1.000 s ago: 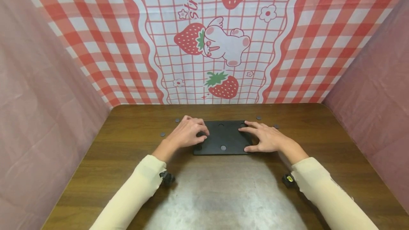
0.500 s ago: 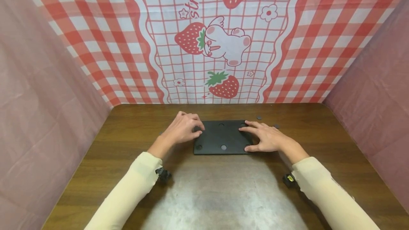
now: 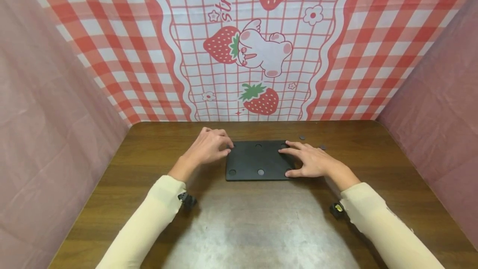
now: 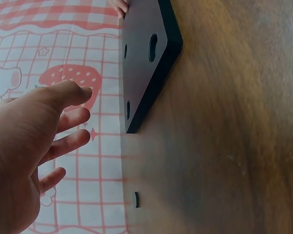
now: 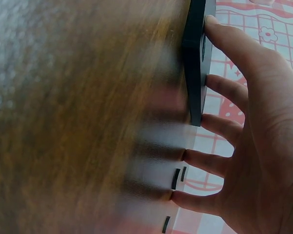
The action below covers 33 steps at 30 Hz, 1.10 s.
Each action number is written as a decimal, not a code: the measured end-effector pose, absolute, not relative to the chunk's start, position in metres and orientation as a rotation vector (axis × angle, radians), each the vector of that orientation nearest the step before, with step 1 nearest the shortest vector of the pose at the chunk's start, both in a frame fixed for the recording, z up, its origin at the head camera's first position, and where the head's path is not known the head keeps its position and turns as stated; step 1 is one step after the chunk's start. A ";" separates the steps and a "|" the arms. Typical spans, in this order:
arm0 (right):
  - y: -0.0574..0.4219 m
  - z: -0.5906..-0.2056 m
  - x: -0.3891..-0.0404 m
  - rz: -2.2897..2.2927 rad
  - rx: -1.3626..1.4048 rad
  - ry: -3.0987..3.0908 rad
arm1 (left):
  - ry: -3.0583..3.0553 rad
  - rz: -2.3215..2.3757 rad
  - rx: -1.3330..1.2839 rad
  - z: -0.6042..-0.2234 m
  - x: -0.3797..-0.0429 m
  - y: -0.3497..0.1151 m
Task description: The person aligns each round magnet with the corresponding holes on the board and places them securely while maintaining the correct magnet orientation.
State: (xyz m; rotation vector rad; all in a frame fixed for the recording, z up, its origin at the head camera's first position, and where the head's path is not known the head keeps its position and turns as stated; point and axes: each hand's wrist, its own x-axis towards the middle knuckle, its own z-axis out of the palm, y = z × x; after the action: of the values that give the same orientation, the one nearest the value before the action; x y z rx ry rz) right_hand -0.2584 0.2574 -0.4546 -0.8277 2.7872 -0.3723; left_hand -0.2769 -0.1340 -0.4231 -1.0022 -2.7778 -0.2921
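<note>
Wood-grain table (image 3: pixel 239 227), one. Black rectangular plate (image 3: pixel 252 161), one, on table, long axis left-right between hands; recesses (image 3: pixel 232 172), six, two partly covered. Right hand (image 3: pixel 313 161), nearer: fingers spread, touching plate's right end. Left hand (image 3: pixel 207 146): fingers loosely bent, apparently empty; plate lies rightward. Loose discs (image 5: pixel 175 179): three right, one left. Strawberry-print cloth (image 3: pixel 261 103), one, behind.

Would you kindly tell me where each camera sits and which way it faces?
Head: worn on the head, looking forward and down at the black plate; left hand, right hand and sleeves show.
Left wrist: worn there, facing the plate; the left hand and part of the right hand show.
Right wrist: worn there, facing the plate and tabletop; only the right hand clearly shows.
Shared: both wrist views catch the plate and patterned cloth.
</note>
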 end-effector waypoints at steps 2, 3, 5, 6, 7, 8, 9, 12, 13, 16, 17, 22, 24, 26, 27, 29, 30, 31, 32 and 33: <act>0.257 -0.455 -0.259 -0.369 -0.829 2.788 | -2.784 -0.299 -0.989 -0.422 -0.278 -0.136; 0.257 -0.455 -0.259 -0.366 -0.830 2.788 | -2.788 -0.299 -0.983 -0.422 -0.279 -0.138; 0.257 -0.455 -0.259 -0.366 -0.832 2.788 | -2.799 -0.303 -0.968 -0.421 -0.279 -0.140; 0.257 -0.455 -0.259 -0.366 -0.833 2.788 | -2.807 -0.306 -0.961 -0.420 -0.280 -0.141; 0.257 -0.455 -0.260 -0.364 -0.836 2.789 | -2.810 -0.306 -0.954 -0.420 -0.280 -0.142; 0.257 -0.455 -0.260 -0.364 -0.837 2.788 | -2.813 -0.305 -0.949 -0.420 -0.280 -0.143; 0.257 -0.455 -0.260 -0.363 -0.839 2.789 | -2.817 -0.304 -0.943 -0.419 -0.280 -0.144; 0.258 -0.455 -0.260 -0.362 -0.842 2.789 | -2.821 -0.301 -0.937 -0.419 -0.281 -0.147; 0.258 -0.455 -0.260 -0.361 -0.842 2.788 | -2.821 -0.297 -0.936 -0.419 -0.281 -0.148; 0.258 -0.455 -0.260 -0.364 -0.840 2.788 | -2.830 -0.294 -0.923 -0.420 -0.281 -0.152; 0.258 -0.456 -0.260 -0.364 -0.840 2.787 | -2.832 -0.295 -0.918 -0.420 -0.280 -0.153; 0.259 -0.455 -0.259 -0.363 -0.835 2.789 | -2.831 -0.315 -0.905 -0.421 -0.280 -0.160; 0.259 -0.455 -0.259 -0.363 -0.835 2.790 | -2.829 -0.320 -0.903 -0.421 -0.280 -0.162; 0.259 -0.454 -0.259 -0.367 -0.834 2.792 | -2.830 -0.320 -0.899 -0.422 -0.280 -0.166; 0.259 -0.454 -0.259 -0.368 -0.835 2.791 | -2.830 -0.319 -0.894 -0.423 -0.279 -0.167; 0.259 -0.454 -0.259 -0.365 -0.842 2.789 | -2.832 -0.316 -0.881 -0.424 -0.279 -0.172; 0.259 -0.454 -0.260 -0.365 -0.843 2.789 | -2.832 -0.318 -0.875 -0.424 -0.278 -0.174; 0.258 -0.455 -0.260 -0.366 -0.843 2.788 | -2.830 -0.323 -0.869 -0.424 -0.278 -0.176; 0.258 -0.455 -0.260 -0.364 -0.844 2.787 | -2.828 -0.331 -0.862 -0.424 -0.277 -0.179; 0.258 -0.455 -0.260 -0.362 -0.844 2.787 | -2.827 -0.337 -0.857 -0.424 -0.277 -0.181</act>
State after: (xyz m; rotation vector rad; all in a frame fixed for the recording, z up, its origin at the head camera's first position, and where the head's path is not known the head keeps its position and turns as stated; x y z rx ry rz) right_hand -0.2597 0.2584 -0.4548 -0.8444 2.7874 -0.3618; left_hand -0.2766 -0.1812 -0.4238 -0.8570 -2.8265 -0.3369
